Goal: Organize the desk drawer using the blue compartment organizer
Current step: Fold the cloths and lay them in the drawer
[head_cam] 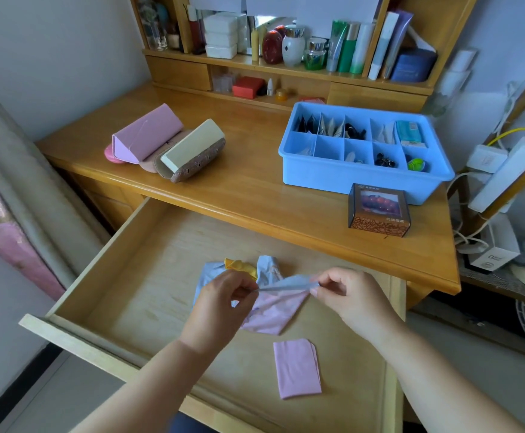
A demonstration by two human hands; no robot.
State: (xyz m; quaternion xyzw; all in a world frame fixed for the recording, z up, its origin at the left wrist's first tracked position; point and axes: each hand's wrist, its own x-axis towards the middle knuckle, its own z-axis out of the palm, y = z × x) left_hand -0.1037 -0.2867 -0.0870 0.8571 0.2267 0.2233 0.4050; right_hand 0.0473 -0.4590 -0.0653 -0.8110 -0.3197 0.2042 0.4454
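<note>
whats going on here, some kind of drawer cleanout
A person stands over an open desk drawer, pinching a small pink-and-blue cloth stretched between the left hand and right hand. A folded pink cloth and a few more cloths lie in the drawer. The blue compartment organizer, partly filled with small items, sits on the desktop, not yet in the drawer.

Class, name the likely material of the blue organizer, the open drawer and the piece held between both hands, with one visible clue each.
Blue organizer: probably moulded plastic; smooth, evenly coloured walls with a slight sheen.
Drawer: pale wood or plywood; faint grain, matt finish.
Piece pinched by left hand and right hand: thin cloth, apparently; it sags and creases.
</note>
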